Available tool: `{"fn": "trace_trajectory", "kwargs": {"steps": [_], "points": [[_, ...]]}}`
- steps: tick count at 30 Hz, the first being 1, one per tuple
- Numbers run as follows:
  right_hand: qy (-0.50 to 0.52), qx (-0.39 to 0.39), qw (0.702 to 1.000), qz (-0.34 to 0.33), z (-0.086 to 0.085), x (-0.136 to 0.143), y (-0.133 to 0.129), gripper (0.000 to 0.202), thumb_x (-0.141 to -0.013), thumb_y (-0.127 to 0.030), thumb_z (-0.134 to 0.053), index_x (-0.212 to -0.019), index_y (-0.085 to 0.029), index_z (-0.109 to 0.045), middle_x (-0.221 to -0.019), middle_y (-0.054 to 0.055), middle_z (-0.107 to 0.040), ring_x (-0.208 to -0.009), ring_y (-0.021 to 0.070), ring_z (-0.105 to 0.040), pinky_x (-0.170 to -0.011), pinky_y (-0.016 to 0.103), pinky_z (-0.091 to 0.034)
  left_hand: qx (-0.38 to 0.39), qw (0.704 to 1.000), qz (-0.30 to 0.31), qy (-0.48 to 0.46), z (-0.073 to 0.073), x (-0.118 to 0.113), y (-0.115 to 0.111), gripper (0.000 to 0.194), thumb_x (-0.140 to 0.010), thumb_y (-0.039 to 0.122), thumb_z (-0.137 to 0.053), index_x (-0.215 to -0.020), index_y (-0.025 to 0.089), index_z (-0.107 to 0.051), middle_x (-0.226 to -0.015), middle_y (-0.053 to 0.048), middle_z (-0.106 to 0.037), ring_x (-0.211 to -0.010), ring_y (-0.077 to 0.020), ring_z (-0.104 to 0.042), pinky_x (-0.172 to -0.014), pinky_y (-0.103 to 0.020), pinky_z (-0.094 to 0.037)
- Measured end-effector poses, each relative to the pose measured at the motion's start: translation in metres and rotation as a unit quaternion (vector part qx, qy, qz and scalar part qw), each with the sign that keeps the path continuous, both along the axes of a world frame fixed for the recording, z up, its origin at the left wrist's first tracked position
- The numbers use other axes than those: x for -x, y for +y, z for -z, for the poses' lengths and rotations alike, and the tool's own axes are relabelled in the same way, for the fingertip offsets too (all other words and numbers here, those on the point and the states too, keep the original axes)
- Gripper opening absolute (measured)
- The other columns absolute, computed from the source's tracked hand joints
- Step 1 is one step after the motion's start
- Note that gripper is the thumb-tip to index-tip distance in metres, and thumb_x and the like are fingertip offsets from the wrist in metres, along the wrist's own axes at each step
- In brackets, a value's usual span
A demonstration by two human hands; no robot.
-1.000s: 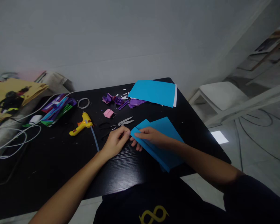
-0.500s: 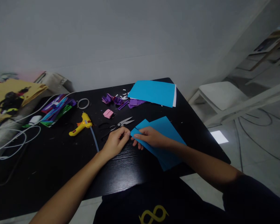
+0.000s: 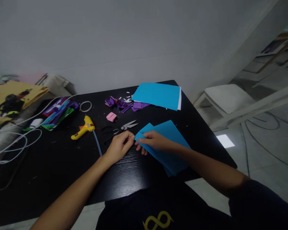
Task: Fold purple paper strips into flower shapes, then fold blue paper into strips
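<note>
Blue paper (image 3: 174,135) is held between my hands over the black table, its left corner pointing at my left fingertips. My right hand (image 3: 156,140) grips it with the thumb on top and the fingers underneath. At that corner my left hand (image 3: 122,144) is closed, thumb and forefinger pinching the paper's tip. The sheets spread out under my right wrist; how many there are is hard to tell. Just behind my left hand lie scissors (image 3: 127,126) with their blades apart.
A yellow glue gun (image 3: 86,127), a tape roll (image 3: 85,106) and a pink folded paper (image 3: 111,117) lie to the left. Purple pieces (image 3: 140,105) and a blue sheet stack (image 3: 157,95) are at the back. White cables (image 3: 26,140) cross the left side.
Both hands stay nearly in place. The blue paper has shifted slightly, and its lower edge near my right wrist looks a little more fanned.
</note>
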State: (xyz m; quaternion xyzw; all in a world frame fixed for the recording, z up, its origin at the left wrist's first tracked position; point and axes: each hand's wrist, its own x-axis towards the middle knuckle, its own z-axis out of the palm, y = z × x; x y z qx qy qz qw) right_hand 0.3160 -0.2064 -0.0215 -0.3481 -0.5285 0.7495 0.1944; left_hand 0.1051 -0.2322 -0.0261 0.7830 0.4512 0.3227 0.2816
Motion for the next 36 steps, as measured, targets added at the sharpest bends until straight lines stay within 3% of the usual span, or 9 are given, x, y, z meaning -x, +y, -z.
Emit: {"fn": "trace_trajectory", "kwargs": {"steps": [6,16,20,25,36], "points": [[0.02,-0.017,1.0,-0.011,0.003,0.001,-0.001,0.031,-0.094,-0.04,-0.066,-0.079,-0.013,-0.071,-0.072,0.005,-0.071,-0.058,0.013,-0.067,-0.06,0.026,-0.057,0.019,1.0,0.023,-0.008,-0.002,-0.002,-0.004,0.024,-0.102,0.03,-0.05,-0.084,0.018,-0.061,-0.076,0.0,-0.061,-0.068,-0.0127,-0.057,-0.066,-0.024,-0.043],[0.014,-0.005,1.0,0.013,0.004,0.002,-0.002,0.021,-0.097,-0.027,-0.061,-0.084,-0.013,-0.069,-0.075,0.004,-0.073,-0.057,0.0119,-0.067,-0.057,0.024,-0.057,0.002,1.0,0.008,0.004,-0.003,0.001,0.0,0.026,-0.102,0.029,-0.049,-0.082,0.018,-0.061,-0.072,0.0,-0.06,-0.065,-0.0129,-0.056,-0.065,-0.025,-0.044],[0.011,0.003,0.999,0.03,0.003,0.002,0.0,0.019,-0.097,-0.024,-0.061,-0.084,-0.012,-0.069,-0.072,0.004,-0.072,-0.056,0.0117,-0.067,-0.056,0.023,-0.057,-0.045,0.999,0.0,0.007,-0.004,0.006,0.001,0.018,-0.1,0.026,-0.052,-0.097,0.018,-0.068,-0.083,-0.004,-0.069,-0.076,-0.0161,-0.064,-0.072,-0.028,-0.05],[0.022,-0.002,0.999,0.035,0.003,0.002,0.0,0.019,-0.098,-0.021,-0.058,-0.085,-0.013,-0.07,-0.073,0.003,-0.072,-0.056,0.0119,-0.067,-0.056,0.024,-0.056,-0.107,0.993,0.053,0.004,-0.002,0.008,0.001,0.023,-0.098,0.023,-0.059,-0.119,0.019,-0.068,-0.097,-0.008,-0.073,-0.085,-0.0171,-0.07,-0.078,-0.03,-0.056],[0.006,-0.011,1.0,0.008,0.002,0.0,0.0,0.018,-0.097,-0.024,-0.061,-0.086,-0.013,-0.07,-0.074,0.003,-0.072,-0.056,0.0112,-0.066,-0.055,0.023,-0.056,-0.116,0.991,0.063,-0.019,0.004,0.009,0.003,0.021,-0.099,0.025,-0.06,-0.113,0.019,-0.074,-0.097,-0.008,-0.078,-0.086,-0.0176,-0.074,-0.077,-0.029,-0.059]]}}
